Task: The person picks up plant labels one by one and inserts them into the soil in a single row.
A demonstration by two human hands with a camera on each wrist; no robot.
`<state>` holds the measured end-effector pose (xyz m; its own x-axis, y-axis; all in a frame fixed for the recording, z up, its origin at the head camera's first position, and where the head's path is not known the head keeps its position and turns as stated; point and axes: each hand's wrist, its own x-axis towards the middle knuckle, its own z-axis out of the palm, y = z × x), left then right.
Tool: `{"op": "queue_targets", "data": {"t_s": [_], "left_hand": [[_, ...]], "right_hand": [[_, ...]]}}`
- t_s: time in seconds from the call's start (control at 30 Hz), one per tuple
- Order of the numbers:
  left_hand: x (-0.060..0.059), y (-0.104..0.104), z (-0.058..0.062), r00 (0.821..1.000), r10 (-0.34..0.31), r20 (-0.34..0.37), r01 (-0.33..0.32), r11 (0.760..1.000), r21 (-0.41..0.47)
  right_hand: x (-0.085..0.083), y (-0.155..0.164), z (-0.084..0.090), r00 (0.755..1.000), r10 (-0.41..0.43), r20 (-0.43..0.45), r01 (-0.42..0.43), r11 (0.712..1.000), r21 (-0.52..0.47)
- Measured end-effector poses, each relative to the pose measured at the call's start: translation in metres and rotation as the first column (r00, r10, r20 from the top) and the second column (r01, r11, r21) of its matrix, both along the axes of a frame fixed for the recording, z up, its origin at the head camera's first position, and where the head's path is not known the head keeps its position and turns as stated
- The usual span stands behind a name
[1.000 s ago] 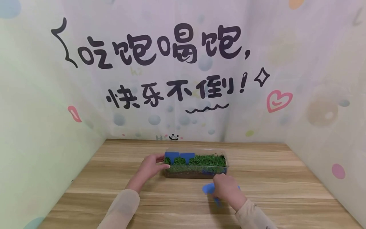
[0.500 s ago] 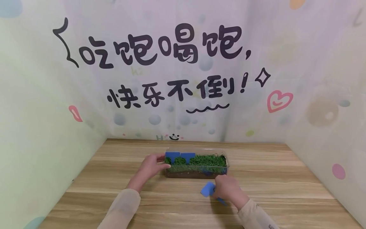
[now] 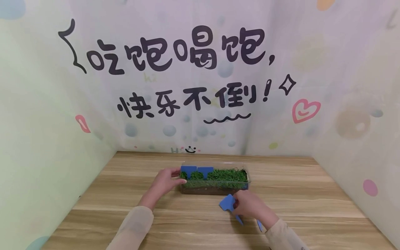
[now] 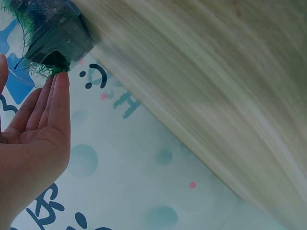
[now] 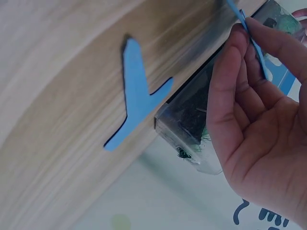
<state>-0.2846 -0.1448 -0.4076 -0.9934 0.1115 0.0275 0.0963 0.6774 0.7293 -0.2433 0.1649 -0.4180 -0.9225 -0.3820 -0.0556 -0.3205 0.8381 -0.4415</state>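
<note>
Head view: my left hand (image 3: 165, 183) rests with straight fingers against the left end of the clear box (image 3: 215, 180) of green grass, which stands on the wooden tabletop (image 3: 312, 194) near its middle; two blue tags (image 3: 197, 171) stand upright in the grass at the box's left end. My right hand (image 3: 250, 205), just in front of the box, has its grip closed on a blue tag (image 3: 227, 203), broad end up and to the left, pointed stem angled down toward the tabletop. Left wrist view: my left hand (image 4: 33, 143) lies flat and relaxed, fingertips (image 4: 60, 79) touching the box (image 4: 53, 33) at its corner, so this grip is wide and holds nothing. Right wrist view: my right hand (image 5: 259, 129) pinches the thin blue tag (image 5: 252, 40) edge-on between thumb and fingers, beside the box (image 5: 189, 127); one spare blue tag (image 5: 136, 93) lies flat on the tabletop (image 5: 53, 67), apart from the hand. To plant the held tag well, I judge that the stem should be turned straight down over bare grass to the right of the standing pair, the pinch kept low on the broad end so the thin sheet does not buckle, and the left hand kept braced so the light box does not slide.
</note>
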Motion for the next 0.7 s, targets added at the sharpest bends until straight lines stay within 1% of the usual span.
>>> {"op": "queue_targets", "data": {"t_s": [0.13,0.37,0.7], "left_hand": [[-0.0007,-0.0003,-0.0004,1.0,-0.004,-0.002,0.004,1.0,-0.006],[0.0,-0.0002,-0.0002,1.0,-0.008,-0.005,0.008,1.0,-0.005],[0.0006,0.0004,-0.0007,1.0,-0.008,-0.01,0.008,1.0,-0.003]], "right_hand": [[-0.0012,0.0047,0.0018,0.999,0.026,0.029,-0.024,0.998,-0.063],[-0.0028,0.0079,0.0035,0.998,0.044,0.037,-0.041,0.997,-0.072],[-0.0045,0.0066,0.0074,0.999,0.028,0.016,-0.027,0.997,-0.073]]}}
